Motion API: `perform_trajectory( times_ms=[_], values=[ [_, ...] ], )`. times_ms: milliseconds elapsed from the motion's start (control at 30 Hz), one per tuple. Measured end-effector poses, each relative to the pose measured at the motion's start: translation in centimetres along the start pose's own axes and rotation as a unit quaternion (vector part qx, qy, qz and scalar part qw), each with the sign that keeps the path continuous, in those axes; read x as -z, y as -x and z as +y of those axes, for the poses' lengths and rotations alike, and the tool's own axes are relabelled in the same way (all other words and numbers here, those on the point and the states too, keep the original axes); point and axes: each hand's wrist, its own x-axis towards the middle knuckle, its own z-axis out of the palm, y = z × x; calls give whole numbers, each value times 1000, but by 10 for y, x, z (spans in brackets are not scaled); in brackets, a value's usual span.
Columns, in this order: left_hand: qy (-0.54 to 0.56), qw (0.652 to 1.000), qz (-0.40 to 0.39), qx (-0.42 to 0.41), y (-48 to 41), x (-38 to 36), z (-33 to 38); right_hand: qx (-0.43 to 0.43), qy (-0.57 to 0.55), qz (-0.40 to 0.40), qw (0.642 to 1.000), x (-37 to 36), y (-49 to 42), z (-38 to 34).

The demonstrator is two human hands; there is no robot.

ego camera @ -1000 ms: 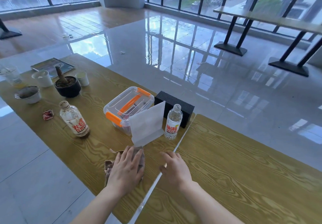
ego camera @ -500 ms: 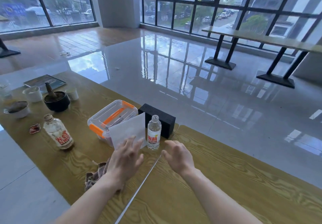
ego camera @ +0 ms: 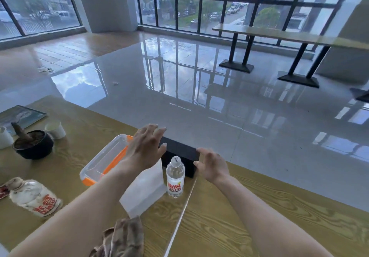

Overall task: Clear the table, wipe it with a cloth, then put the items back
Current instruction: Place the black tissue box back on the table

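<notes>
Left hand (ego camera: 145, 148) spread over black box (ego camera: 180, 149) left end, right hand (ego camera: 213, 166) loosely open at right end; box lies crosswise mid-frame.

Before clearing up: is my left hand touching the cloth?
Apart: head view shows left hand by the black box, cloth lying much nearer the camera.
</notes>
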Motion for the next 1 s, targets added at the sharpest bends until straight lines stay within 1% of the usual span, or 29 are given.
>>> perform_trajectory(
  times_ms=[100, 167, 267, 367, 433, 500, 567, 700, 833, 1000],
  values=[
    [4, 998, -64, -7, -38, -15, -17, -22, 17, -27, 999, -14, -25, 1],
    [-9, 992, -123, -15, -60, -28, -25, -36, 28, -49, 998, -22, -38, 3],
    [-14, 977, -212, -10, -85, -49, -36, -53, 30, -63, 996, -35, -54, 6],
    [2, 959, -282, -5, -99, -69, -47, -69, 41, -88, 993, -47, -66, 11],
    [-12, 945, -326, -26, -103, -78, -52, -76, 52, -116, 989, -54, -72, 14],
    [-26, 934, -352, -53, -106, -85, -56, -83, 51, -138, 986, -58, -77, 15],
    [-30, 936, -344, -66, -107, -91, -59, -84, 48, -142, 985, -60, -80, 15],
    [-42, 947, -306, -91, -106, -102, -62, -83, 37, -121, 988, -61, -82, 14],
    [-29, 952, -288, -102, -105, -102, -62, -79, 24, -105, 991, -57, -81, 12],
    [-4, 963, -246, -106, -106, -94, -56, -63, 8, -62, 996, -39, -76, 13]
  ],
)
